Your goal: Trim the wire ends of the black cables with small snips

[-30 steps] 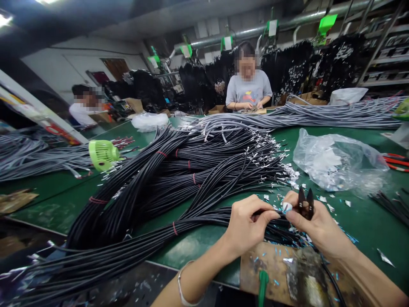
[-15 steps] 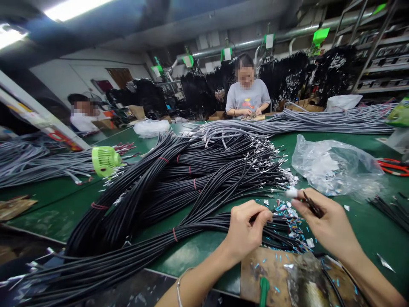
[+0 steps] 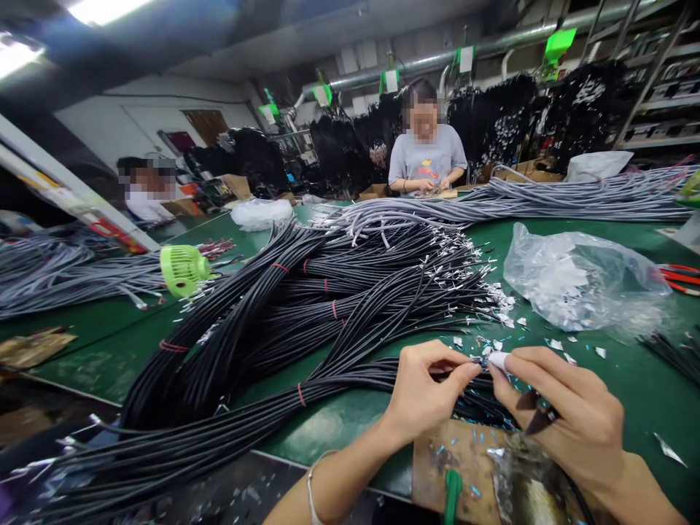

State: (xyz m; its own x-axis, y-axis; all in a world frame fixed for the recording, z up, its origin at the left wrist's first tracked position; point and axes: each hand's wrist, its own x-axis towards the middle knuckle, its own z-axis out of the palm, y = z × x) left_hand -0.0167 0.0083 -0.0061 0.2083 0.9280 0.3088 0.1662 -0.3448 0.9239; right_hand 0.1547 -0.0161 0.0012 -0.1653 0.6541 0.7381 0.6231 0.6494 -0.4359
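My left hand point(image 3: 432, 386) is closed in a pinch on the end of a black cable, whose tip is mostly hidden by the fingers. Close against it, my right hand point(image 3: 569, 408), with a white cover point(image 3: 498, 360) on one fingertip, is pinched at the same cable end. Tucked in the right palm is a dark metal tool point(image 3: 539, 414) with two flat arms, its kind unclear. Under the hands lies a tied bundle of black cables point(image 3: 350, 379) with stripped ends. Scraps of foil and blue bits point(image 3: 497, 344) are strewn around.
Larger black cable bundles point(image 3: 262, 306) fill the left and middle of the green table point(image 3: 322, 437). A clear plastic bag point(image 3: 585, 281) lies right; grey cables point(image 3: 492, 200) lie across the back. A stained board point(image 3: 432, 467) is nearest me. A co-worker point(image 3: 426, 153) sits opposite.
My right hand has moved left and down, bringing its covered fingertip to the cable end in my left hand. The left hand has shifted slightly right. The view has shifted a little.
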